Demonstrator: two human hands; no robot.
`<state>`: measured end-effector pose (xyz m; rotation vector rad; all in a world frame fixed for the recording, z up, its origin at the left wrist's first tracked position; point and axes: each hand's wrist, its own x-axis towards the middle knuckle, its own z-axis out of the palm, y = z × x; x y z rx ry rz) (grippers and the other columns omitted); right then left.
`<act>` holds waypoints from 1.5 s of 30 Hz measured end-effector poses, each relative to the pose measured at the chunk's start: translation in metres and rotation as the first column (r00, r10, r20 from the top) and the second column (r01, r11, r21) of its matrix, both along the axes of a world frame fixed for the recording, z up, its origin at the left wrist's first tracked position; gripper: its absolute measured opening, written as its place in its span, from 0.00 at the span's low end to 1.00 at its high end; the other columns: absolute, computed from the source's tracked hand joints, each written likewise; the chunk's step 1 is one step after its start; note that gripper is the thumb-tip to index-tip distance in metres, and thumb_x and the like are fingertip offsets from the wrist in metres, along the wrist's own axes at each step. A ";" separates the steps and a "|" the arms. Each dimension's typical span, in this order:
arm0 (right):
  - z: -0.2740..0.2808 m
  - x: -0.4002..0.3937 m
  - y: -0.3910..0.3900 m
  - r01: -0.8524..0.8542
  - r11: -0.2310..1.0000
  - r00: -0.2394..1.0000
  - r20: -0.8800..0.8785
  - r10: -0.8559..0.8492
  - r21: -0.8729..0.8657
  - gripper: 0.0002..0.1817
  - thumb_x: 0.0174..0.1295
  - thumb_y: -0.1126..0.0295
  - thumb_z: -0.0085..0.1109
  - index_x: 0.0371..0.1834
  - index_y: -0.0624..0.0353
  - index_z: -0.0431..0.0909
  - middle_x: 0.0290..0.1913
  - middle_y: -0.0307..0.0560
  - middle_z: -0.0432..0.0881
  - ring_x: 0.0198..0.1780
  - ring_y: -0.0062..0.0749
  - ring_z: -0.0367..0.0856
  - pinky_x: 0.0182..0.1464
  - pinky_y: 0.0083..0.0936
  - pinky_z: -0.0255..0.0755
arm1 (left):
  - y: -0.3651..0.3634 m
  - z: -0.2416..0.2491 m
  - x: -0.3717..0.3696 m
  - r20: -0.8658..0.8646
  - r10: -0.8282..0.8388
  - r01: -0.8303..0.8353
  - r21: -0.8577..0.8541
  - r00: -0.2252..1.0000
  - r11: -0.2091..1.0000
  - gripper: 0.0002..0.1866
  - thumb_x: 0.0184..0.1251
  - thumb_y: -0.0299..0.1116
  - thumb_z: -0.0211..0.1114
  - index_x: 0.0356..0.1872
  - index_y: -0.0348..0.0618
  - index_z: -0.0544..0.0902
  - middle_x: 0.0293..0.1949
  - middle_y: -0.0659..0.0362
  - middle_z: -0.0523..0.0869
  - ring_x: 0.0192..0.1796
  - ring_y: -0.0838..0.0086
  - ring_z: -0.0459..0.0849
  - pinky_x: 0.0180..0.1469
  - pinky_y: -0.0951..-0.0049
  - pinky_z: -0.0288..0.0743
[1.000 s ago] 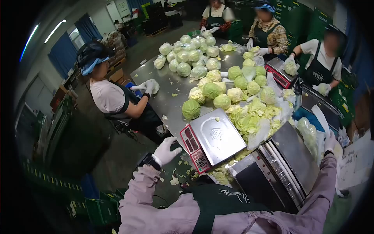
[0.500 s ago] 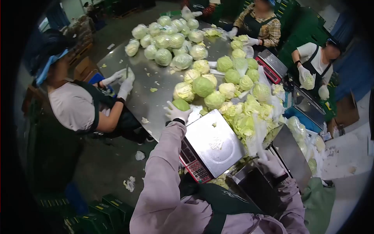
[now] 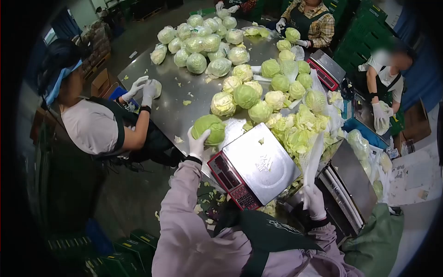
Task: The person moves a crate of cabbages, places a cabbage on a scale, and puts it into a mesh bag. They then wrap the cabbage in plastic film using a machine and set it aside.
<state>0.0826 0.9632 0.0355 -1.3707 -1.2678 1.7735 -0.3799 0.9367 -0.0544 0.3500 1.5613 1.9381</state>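
Observation:
My left hand (image 3: 197, 144), in a white glove, grips a green cabbage (image 3: 208, 129) at the table edge, left of the digital scale (image 3: 263, 161). The scale's steel plate bears only a small leaf scrap. My right hand (image 3: 315, 201), also gloved, is closed on a white net sleeve (image 3: 312, 161) that rises beside the loose leaves (image 3: 300, 131). Behind the scale lie several unwrapped cabbages (image 3: 247, 96), green and pale yellow.
Wrapped cabbages (image 3: 196, 63) are heaped at the table's far side. A co-worker (image 3: 99, 120) handles a cabbage at the left; others work at the far edge and right. A second scale (image 3: 323, 71) stands behind the cabbages. Green crates (image 3: 364, 32) are stacked back right.
My left hand has drawn back and left, its cabbage now lifted and more visible. The net sleeve in my right hand stands more upright. The right co-worker has lowered a cabbage.

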 end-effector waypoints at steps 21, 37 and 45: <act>-0.002 0.043 -0.067 -0.128 0.984 0.992 0.017 0.127 0.125 0.13 0.69 0.66 0.49 0.45 0.65 0.77 0.34 0.37 0.80 0.32 0.15 0.74 0.36 0.16 0.69 | -0.038 0.124 0.257 -0.835 -0.437 0.221 -0.381 0.336 0.898 0.43 0.44 0.40 0.74 0.64 0.41 0.65 0.63 0.42 0.65 0.65 0.48 0.63 0.65 0.58 0.61; 0.086 0.055 -0.023 0.329 0.768 0.940 -0.268 -0.212 0.549 0.30 0.61 0.75 0.54 0.67 0.67 0.59 0.55 0.44 0.72 0.51 0.24 0.72 0.56 0.21 0.65 | -0.083 0.164 0.350 -0.405 -0.851 0.884 -0.180 0.334 0.432 0.18 0.64 0.39 0.63 0.53 0.43 0.77 0.32 0.59 0.83 0.33 0.78 0.81 0.39 0.76 0.74; 0.045 0.099 -0.022 0.191 0.807 0.399 -0.707 -0.584 -0.559 0.18 0.70 0.64 0.48 0.60 0.57 0.68 0.38 0.38 0.73 0.34 0.13 0.70 0.33 0.09 0.68 | -0.097 0.152 0.340 -0.093 -0.965 0.966 -0.057 0.246 0.252 0.19 0.70 0.38 0.56 0.57 0.39 0.74 0.43 0.58 0.82 0.45 0.77 0.78 0.48 0.77 0.72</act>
